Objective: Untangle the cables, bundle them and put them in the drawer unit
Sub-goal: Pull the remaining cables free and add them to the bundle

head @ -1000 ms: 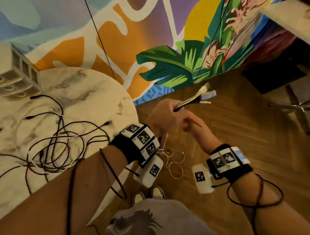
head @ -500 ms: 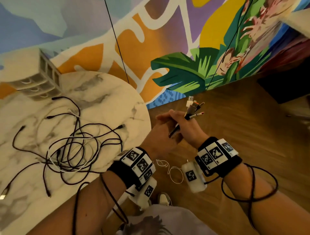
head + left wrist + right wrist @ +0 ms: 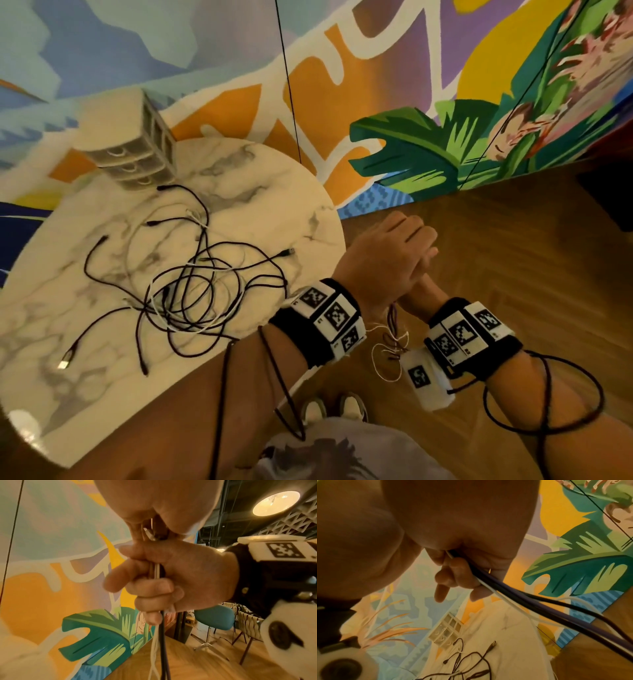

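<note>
My two hands meet over the floor just right of the table. My right hand (image 3: 420, 292) (image 3: 180, 581) (image 3: 462, 574) grips a cable bundle (image 3: 162, 635) (image 3: 539, 605) of black, purple and white strands in a fist. My left hand (image 3: 387, 257) (image 3: 154, 507) sits on top of it, fingers curled over the bundle's plug ends (image 3: 151, 534). Thin loops of the bundle (image 3: 390, 346) hang below the wrists. A tangle of black and white cables (image 3: 205, 291) lies on the round marble table (image 3: 274, 192). The small white drawer unit (image 3: 137, 157) (image 3: 447, 632) stands at its far edge, drawers closed.
A painted mural wall runs behind the table. Wooden floor (image 3: 513, 240) spreads to the right. A teal swivel chair (image 3: 214, 618) and more chairs stand further off. Black cords loop around both forearms. My shoes (image 3: 335, 407) show below.
Both hands have come down and back towards the table edge. The plug ends that stuck out beyond my fingers are now covered by my left hand.
</note>
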Motion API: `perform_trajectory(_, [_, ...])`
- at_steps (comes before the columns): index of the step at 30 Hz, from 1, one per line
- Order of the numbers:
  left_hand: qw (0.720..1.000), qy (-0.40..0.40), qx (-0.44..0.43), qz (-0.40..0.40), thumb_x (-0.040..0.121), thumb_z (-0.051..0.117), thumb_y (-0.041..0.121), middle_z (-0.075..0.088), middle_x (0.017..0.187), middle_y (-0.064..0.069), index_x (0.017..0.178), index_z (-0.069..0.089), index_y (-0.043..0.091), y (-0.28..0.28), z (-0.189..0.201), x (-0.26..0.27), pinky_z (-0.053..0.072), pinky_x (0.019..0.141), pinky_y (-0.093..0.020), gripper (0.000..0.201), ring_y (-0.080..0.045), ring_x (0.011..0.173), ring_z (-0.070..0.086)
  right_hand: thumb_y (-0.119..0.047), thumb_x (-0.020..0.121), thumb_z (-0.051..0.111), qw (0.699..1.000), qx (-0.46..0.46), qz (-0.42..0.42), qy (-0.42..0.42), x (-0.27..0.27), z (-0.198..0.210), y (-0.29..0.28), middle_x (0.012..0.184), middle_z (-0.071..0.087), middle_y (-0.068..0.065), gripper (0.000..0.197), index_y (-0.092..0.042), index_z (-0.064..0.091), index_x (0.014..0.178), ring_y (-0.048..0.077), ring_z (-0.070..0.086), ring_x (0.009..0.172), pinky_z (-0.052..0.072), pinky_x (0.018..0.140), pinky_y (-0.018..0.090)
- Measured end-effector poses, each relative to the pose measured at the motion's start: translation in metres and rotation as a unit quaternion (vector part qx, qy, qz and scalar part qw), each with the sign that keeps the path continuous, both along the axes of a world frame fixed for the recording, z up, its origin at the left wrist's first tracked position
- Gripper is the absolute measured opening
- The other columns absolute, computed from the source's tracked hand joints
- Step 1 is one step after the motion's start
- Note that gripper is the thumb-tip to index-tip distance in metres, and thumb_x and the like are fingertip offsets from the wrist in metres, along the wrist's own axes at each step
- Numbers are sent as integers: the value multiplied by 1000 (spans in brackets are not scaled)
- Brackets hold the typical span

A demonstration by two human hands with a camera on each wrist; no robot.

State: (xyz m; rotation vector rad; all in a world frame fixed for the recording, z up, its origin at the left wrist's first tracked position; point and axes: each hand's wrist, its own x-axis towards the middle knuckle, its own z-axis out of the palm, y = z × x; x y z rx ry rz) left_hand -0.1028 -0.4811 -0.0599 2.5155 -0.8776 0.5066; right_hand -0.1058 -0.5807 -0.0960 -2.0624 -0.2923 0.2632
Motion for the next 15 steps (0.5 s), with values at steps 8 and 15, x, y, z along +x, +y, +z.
perform_trajectory(8, [1000,-23,-13,-13,92,56,25,64,105,-10,109,60,7,15,-18,-8,49,79,-32,25,-23,94,58,8,89,48,998,63,25,-12,-8,-5,10,69,48,-3,29,-15,51,72,-5,55,60,43,51,6])
perform_trajectory(15, [998,-19,-1,61,85,57,24,61,109,-9,97,62,9,28,-15,-16,44,88,-38,20,-25,108,51,5,93,47,993,64,13,100,0,-12,18,79,44,-13,32,-27,47,89,-2,50,66,42,64,2])
